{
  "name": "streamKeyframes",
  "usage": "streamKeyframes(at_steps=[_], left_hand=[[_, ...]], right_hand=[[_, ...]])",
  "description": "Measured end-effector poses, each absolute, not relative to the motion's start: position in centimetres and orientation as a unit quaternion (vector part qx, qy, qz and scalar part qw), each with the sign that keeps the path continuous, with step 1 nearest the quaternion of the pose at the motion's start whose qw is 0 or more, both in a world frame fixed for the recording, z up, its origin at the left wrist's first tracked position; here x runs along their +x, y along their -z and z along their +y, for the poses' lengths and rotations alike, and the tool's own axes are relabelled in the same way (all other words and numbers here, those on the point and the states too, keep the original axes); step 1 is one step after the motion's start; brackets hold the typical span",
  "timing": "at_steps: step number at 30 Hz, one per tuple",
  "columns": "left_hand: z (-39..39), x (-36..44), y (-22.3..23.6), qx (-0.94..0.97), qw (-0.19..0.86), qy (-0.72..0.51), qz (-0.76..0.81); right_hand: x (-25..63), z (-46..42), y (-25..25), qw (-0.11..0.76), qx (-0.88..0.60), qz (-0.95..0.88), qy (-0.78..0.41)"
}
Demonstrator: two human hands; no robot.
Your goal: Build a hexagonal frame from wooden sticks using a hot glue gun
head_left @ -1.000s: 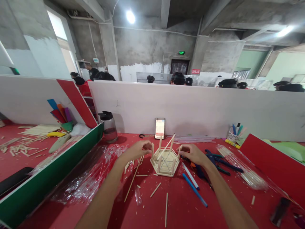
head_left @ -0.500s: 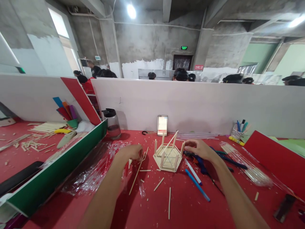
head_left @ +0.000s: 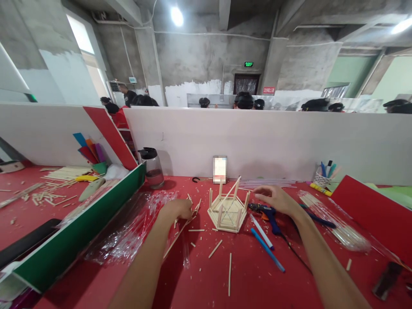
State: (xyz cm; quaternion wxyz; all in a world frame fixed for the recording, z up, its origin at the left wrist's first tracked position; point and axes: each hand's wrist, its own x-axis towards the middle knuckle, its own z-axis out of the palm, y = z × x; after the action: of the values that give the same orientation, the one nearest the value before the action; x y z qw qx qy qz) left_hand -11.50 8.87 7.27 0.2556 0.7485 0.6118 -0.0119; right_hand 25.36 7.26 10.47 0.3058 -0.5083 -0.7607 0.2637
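Note:
My left hand point(head_left: 180, 209) is down among loose wooden sticks point(head_left: 195, 209) left of centre, with its fingers curled in and closed on a stick; the fingertips are partly hidden. A long thin stick point(head_left: 174, 242) slants out below it. Between the hands stands a hexagonal frame point(head_left: 228, 212) of glued wooden sticks, with short upright posts and one stick leaning diagonally. My right hand point(head_left: 273, 197) hovers just right of the frame with fingers apart, holding nothing. Beneath it lies a dark blue glue gun point(head_left: 268, 216), its cord trailing toward me.
A white pen point(head_left: 262, 231) and a blue pen point(head_left: 268, 250) lie right of the frame. Bagged sticks point(head_left: 334, 221) are farther right. Plastic wrap point(head_left: 128, 227) spreads at left by a green divider point(head_left: 83, 227). A jug point(head_left: 153, 168) and a phone point(head_left: 220, 169) stand at the back.
My left hand has shifted slightly among the sticks, and the long stick's lower end has swung left. My right hand has moved a little right, away from the frame, uncovering more of the glue gun.

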Motion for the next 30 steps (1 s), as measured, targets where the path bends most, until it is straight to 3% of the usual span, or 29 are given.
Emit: streamKeyframes(at_steps=[5, 13, 22, 30], left_hand=[[8.6, -13.5, -9.4, 0.745, 0.251, -0.011, 0.618], [8.0, -14.4, -13.4, 0.821, 0.124, -0.264, 0.490], [8.5, -10.7, -13.1, 0.873, 0.023, -0.223, 0.433], [8.7, -10.0, -11.8, 0.885, 0.011, -0.213, 0.414]], right_hand=[[25.7, 7.3, -10.7, 0.324, -0.511, -0.757, -0.248], [25.0, 6.4, -12.7, 0.376, -0.521, -0.735, -0.215], [24.4, 6.1, -13.1, 0.381, -0.522, -0.735, -0.205], [24.0, 5.9, -13.2, 0.377, -0.514, -0.744, -0.201]])
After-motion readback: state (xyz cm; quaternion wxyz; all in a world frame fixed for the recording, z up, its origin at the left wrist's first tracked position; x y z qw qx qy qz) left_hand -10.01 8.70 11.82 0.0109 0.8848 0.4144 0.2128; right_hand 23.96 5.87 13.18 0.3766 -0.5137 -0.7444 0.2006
